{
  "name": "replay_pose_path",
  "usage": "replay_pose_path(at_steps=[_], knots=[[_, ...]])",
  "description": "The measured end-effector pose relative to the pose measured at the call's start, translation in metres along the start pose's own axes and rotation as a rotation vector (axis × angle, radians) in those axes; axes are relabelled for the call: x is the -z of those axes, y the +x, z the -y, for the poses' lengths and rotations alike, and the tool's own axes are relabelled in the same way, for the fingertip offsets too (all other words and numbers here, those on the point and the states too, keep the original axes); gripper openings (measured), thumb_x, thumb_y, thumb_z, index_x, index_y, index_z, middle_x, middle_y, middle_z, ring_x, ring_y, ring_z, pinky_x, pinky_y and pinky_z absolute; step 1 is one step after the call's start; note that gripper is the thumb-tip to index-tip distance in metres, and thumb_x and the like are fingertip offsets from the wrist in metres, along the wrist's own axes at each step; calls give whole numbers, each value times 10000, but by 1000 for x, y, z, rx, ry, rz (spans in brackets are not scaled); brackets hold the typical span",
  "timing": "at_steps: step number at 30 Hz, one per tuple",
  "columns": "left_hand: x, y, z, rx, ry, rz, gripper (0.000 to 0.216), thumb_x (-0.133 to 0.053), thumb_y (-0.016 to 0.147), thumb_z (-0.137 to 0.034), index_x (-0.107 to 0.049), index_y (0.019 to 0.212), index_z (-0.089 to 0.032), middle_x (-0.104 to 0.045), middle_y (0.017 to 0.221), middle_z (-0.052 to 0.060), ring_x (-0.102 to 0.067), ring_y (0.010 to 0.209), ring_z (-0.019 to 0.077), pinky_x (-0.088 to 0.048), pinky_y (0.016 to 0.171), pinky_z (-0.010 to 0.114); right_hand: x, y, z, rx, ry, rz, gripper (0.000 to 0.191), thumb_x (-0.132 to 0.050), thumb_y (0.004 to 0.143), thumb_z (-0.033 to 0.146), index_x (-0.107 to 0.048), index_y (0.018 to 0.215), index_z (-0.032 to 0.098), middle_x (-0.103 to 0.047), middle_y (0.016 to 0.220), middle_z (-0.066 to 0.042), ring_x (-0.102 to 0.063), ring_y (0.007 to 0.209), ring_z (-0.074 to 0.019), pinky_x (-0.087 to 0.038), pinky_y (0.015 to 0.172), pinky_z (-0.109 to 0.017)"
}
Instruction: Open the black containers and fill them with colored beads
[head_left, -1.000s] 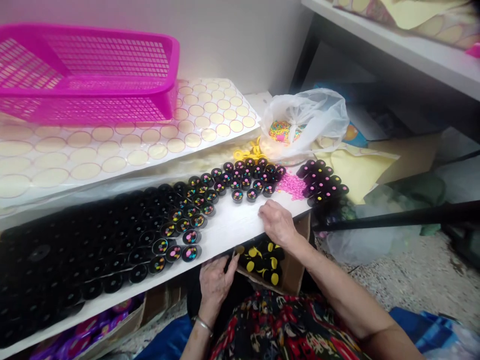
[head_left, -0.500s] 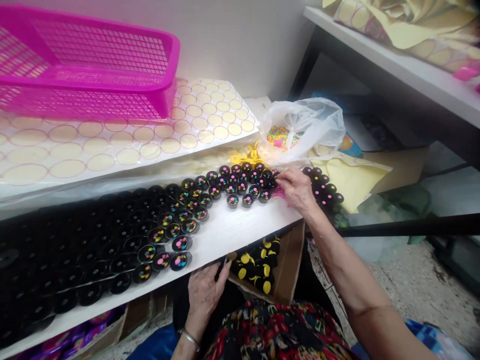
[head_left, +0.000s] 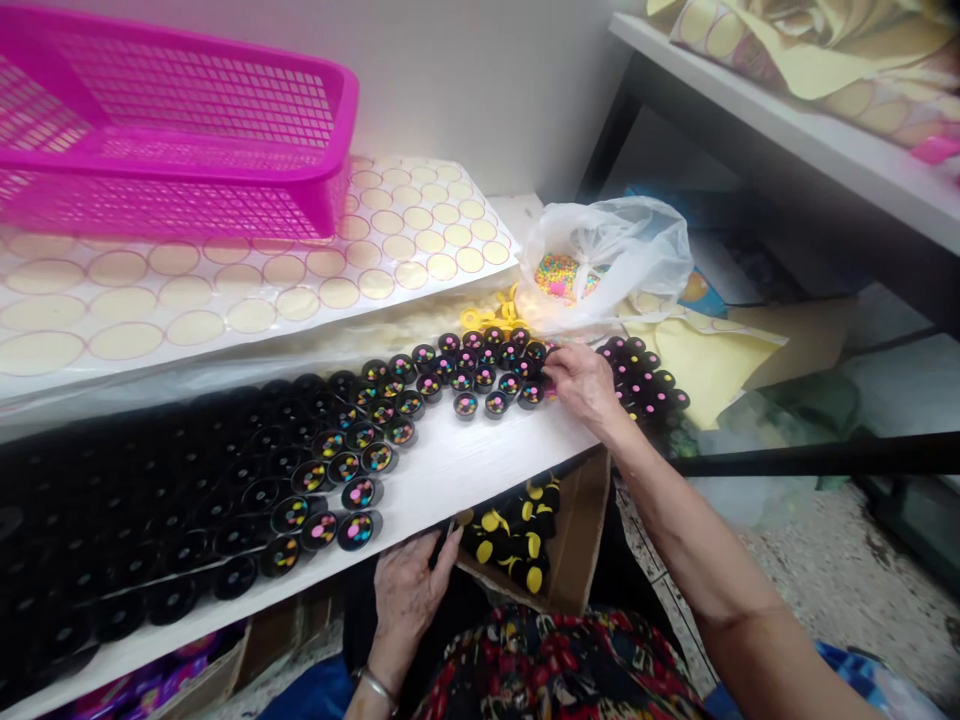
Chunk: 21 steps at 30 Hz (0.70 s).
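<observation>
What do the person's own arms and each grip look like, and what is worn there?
No glove shows on the left grip or the right grip. The left arm wears a plain silver-toned bangle at the wrist; the right arm shows nothing worn. No sleeve shows on either visible stretch.

No readable lettering anywhere

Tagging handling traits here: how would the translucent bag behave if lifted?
The translucent bag would probably flop, its thin film being wrinkled. The small colourful beads inside would likely shift, since they look loose.
</observation>
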<state>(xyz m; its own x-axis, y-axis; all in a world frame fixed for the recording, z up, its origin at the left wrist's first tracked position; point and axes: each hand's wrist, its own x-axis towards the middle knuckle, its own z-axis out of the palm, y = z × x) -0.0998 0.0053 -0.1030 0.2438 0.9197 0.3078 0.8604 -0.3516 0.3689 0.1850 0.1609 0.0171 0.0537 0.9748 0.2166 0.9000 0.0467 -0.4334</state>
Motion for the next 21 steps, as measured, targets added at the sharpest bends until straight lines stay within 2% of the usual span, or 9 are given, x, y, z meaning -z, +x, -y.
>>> replay_pose_path(at_steps=[4,10,14,21], knots=[[-1,0,1,-3,-7,0,272,-562,806,-416,-673,712,-187,-688,635,9,-624,582,145,-428,633,266,-4,-2,1,-58,134,-51,130,-531,729,199,-625,639,196,-595,692,-17,-541,724,-164,-391,674,-269],[0,0,0,1,12,3,287,-557,807,-426,-670,692,-188,-687,630,14,-623,584,151,-427,630,269,-6,-6,-1,-121,425,-228,123,-522,717,215,-602,629,182,-556,658,2,-518,657,-140,-406,657,-262],[-1,0,0,3,7,-14,282,-571,797,-428,-675,700,-184,-693,641,11,-629,586,148,-431,634,265,-6,-5,-3,-89,439,-184,120,-533,704,214,-602,611,182,-538,639,3,-512,649,-140,-401,651,-264],[-3,-1,2,2,-3,-19,290,-571,798,-429,-671,689,-179,-693,638,11,-625,573,140,-425,617,258,-9,-2,-5,-48,328,-132,132,-542,707,213,-626,607,194,-565,663,-11,-524,672,-156,-401,661,-280]])
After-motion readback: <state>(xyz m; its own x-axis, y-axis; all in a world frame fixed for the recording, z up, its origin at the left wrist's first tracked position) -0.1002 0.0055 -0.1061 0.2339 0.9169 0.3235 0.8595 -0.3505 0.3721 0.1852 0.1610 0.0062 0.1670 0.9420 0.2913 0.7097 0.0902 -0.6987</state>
